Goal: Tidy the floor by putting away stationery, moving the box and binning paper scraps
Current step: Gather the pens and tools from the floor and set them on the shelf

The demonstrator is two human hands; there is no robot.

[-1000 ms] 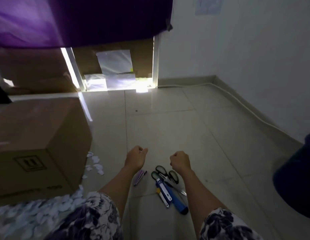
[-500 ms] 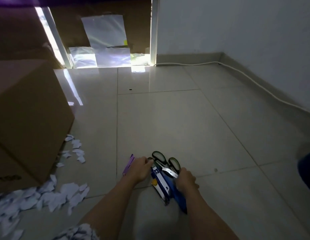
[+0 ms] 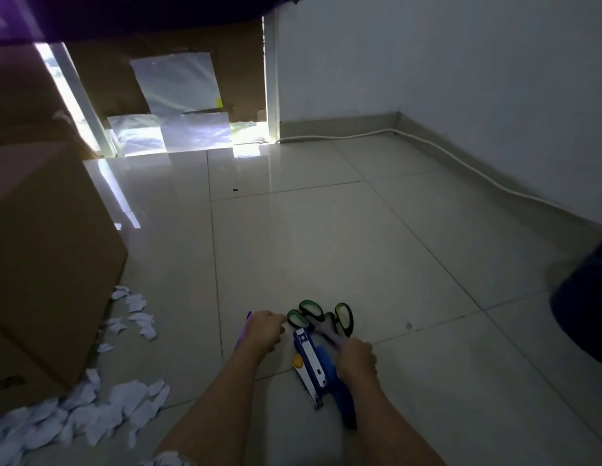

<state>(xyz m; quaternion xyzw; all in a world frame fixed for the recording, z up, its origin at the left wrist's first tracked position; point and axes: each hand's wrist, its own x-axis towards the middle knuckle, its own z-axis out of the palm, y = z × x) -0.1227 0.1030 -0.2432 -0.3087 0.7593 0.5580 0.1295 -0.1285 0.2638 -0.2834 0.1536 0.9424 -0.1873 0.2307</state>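
Note:
A small heap of stationery lies on the tiled floor just in front of me. My left hand (image 3: 264, 331) is curled over a thin purple pen-like piece (image 3: 241, 336), most of which it hides. My right hand (image 3: 356, 361) is closed over the blades of the black-and-green scissors (image 3: 341, 319). Between the hands lie a blue-and-white stapler (image 3: 308, 363), a small yellow-ended item (image 3: 297, 361) and a long blue tool (image 3: 343, 398). A big cardboard box (image 3: 40, 264) stands at the left, with white paper scraps (image 3: 91, 412) strewn around its near corner.
A dark blue bin (image 3: 585, 297) juts in at the right edge. A white cable (image 3: 461, 156) runs along the skirting of the right wall. Cardboard and plastic sheets (image 3: 178, 105) cover the far opening, under a purple curtain (image 3: 124, 15).
One second ago both fists hovered above the stationery; they have dropped onto it and closed, left on the purple piece, right on the scissors. The scissors handles have shifted slightly.

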